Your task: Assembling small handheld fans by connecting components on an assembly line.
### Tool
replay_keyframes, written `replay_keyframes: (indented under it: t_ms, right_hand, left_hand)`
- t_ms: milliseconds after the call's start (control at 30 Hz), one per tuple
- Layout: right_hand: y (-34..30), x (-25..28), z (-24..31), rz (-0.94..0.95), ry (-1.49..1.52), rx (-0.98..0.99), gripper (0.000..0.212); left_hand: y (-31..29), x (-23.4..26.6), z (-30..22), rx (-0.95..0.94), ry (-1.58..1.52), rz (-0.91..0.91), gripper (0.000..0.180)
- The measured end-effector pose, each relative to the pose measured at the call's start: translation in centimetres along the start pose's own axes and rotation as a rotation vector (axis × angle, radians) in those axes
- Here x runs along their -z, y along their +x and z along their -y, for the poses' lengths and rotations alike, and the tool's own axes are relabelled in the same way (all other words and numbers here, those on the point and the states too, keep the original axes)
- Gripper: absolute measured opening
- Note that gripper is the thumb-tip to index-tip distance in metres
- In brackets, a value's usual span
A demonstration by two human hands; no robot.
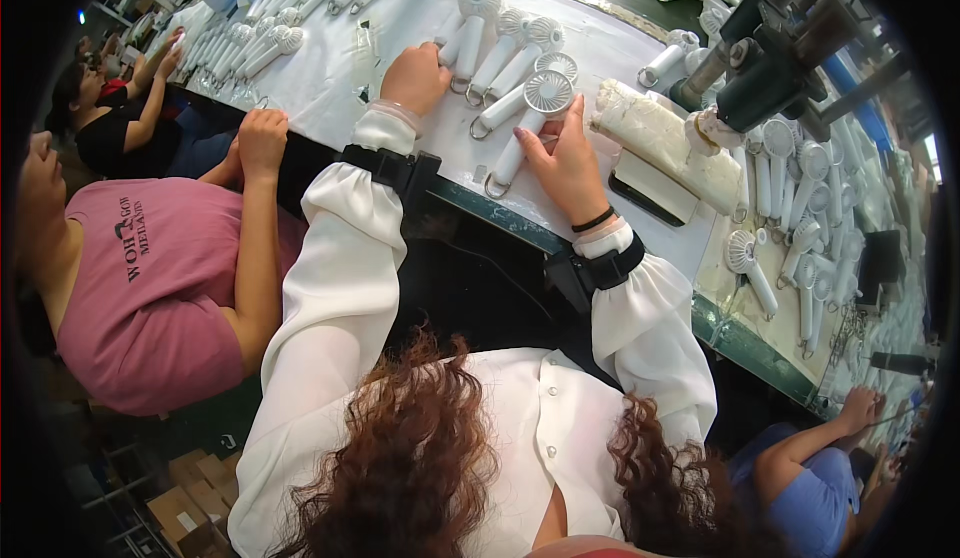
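Observation:
Several white handheld fans with round grilles and metal ring loops lie side by side on the white-covered table in front of me. My right hand (pixel 568 158) grips the nearest handheld fan (pixel 549 92) just below its head, thumb along the handle. That fan's ring hangs near the table edge. My left hand (pixel 416 80) is closed at the left end of the row, its fingers curled against the handle of a white fan (pixel 478 0); its fingertips are partly hidden. Between my hands lie other fans (pixel 545 34), their handles slanting toward me.
Right of my hand are a cloth-wrapped block (pixel 665 143), a dark-edged flat piece (pixel 650 190) and a green press machine (pixel 760 68). More fans (pixel 815 163) pile up at right, and rows of fans (pixel 260 48) lie far left. A person in pink (pixel 160 288) sits close at left.

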State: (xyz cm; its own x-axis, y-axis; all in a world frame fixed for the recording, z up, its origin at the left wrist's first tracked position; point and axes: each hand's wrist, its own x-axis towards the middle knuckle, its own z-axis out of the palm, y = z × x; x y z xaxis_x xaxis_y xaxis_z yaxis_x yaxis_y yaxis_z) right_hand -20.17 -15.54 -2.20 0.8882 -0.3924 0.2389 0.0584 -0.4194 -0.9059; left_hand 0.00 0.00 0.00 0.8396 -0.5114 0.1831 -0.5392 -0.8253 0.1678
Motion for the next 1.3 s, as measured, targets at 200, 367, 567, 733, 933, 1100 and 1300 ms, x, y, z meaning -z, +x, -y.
replay_keyframes:
  t_ms: [200, 367, 567, 733, 933, 1100, 1300]
  right_hand:
    - [0.0, -0.2, 0.1, 0.001, -0.016, -0.003, 0.098]
    - [0.0, 0.1, 0.0, -0.002, -0.018, 0.001, 0.098]
    - [0.1, 0.1, 0.0, 0.008, -0.025, -0.001, 0.098]
    - [0.0, 0.3, 0.3, 0.009, -0.037, 0.0, 0.097]
    - [0.0, 0.3, 0.3, 0.011, -0.036, -0.003, 0.097]
    - [-0.1, 0.2, 0.4, 0.014, -0.025, 0.002, 0.097]
    - [0.1, 0.3, 0.3, 0.012, -0.03, -0.001, 0.096]
  left_hand:
    - [-0.9, -0.2, 1.0, 0.089, -0.452, -0.016, 0.028]
    - [-1.7, 0.9, 1.0, 0.368, -0.961, 0.216, 0.03]
    - [-2.8, 0.8, 3.5, 0.403, -1.055, 0.208, 0.032]
    - [-3.3, 0.8, 4.2, 0.389, -1.045, 0.187, 0.031]
    - [-3.6, 1.2, 4.3, 0.404, -1.0, 0.175, 0.029]
    - [-4.0, 0.9, 4.6, 0.369, -0.969, 0.146, 0.026]
    - [-3.0, 1.5, 5.2, 0.343, -0.871, 0.191, 0.025]
